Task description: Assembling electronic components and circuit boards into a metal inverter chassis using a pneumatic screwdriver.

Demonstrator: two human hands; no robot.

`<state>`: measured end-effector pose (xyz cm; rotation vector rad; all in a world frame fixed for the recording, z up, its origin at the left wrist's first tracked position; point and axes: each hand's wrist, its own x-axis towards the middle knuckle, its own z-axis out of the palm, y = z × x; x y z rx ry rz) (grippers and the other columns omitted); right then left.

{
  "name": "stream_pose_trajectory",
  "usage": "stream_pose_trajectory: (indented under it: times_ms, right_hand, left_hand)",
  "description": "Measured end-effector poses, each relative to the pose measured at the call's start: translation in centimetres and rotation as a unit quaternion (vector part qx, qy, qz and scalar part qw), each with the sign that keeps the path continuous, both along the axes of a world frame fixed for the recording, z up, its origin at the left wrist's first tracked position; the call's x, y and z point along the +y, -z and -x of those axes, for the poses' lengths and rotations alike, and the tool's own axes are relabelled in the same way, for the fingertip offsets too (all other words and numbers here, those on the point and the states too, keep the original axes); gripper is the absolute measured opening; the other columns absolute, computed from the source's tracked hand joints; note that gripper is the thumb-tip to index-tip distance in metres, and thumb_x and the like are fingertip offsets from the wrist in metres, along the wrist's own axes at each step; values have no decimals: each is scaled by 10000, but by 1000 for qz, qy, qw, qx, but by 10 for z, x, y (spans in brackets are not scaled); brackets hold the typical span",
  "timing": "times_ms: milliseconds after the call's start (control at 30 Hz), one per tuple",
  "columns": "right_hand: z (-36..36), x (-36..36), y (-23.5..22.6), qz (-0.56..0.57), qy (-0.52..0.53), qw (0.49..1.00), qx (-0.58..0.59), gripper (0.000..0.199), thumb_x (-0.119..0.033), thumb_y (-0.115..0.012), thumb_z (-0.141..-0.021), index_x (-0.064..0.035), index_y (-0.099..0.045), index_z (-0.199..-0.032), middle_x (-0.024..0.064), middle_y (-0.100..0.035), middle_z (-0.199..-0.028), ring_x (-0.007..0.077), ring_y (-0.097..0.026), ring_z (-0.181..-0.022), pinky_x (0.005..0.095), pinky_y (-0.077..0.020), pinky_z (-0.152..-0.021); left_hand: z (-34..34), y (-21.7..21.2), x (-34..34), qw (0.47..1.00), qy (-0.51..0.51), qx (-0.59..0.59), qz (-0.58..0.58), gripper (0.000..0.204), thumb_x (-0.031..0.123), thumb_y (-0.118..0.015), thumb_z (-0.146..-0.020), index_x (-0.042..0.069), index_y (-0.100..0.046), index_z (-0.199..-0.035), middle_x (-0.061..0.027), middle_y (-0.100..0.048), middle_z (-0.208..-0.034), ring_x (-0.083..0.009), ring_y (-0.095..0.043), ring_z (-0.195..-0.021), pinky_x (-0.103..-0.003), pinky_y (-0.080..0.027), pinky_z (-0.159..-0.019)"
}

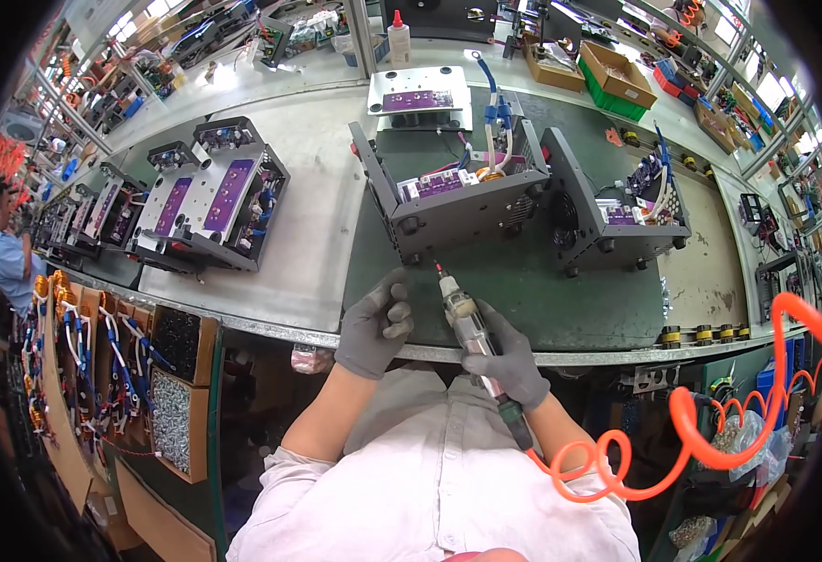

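My right hand, in a grey glove, is wrapped round a pneumatic screwdriver with a coiled orange air hose at its rear end. The screwdriver's red-tipped bit points up and away, near the lower front edge of a dark metal chassis. That chassis stands tilted on the green mat and carries purple circuit boards, a copper coil and blue-sleeved cables. My left hand, also gloved, is just left of the screwdriver over the bench edge. Its fingers are curled in; what they hold, if anything, is hidden.
Another chassis stands close on the right, and a white plate assembly lies behind. More assemblies line the left side. A box of screws and hanging cables are below left. The orange hose loops at the right.
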<state>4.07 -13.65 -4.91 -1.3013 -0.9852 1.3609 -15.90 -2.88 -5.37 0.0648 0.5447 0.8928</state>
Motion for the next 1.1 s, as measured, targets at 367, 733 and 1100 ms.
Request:
stream_pose_trajectory:
  times_ms: [367, 733, 1100]
  right_hand:
    - [-34, -54, -49, 58, -48, 983, 165, 1010, -77, -762, -601, 27, -244, -1462, 122, -569, -1053, 139, -598, -769, 289, -524, -624]
    - [-74, -76, -49, 46, -26, 983, 178, 1029, -144, -804, -582, 27, -280, -1451, 126, -548, -1187, 145, -599, -874, 285, -518, -749]
    - [-103, -100, -69, 23, 36, 988, 147, 1005, -174, -804, -605, 2, -294, -1453, 111, -576, -1097, 141, -602, -839, 270, -526, -687]
  left_hand:
    - [-48, -8, 1, 992, 84, -11, -88, 260, 257, -524, -970, 44, -564, -1114, 16, -518, -773, -81, -438, -618, -176, -308, -436]
    - [-94, -19, 3, 969, 200, -36, -139, 291, 271, -531, -971, 2, -573, -1072, 7, -563, -746, -65, -407, -535, -180, -280, -393]
    - [-160, -60, -16, 892, 183, 285, -301, 345, 367, -603, -925, 24, -645, -935, 36, -511, -641, -36, -383, -476, -178, -259, -394]
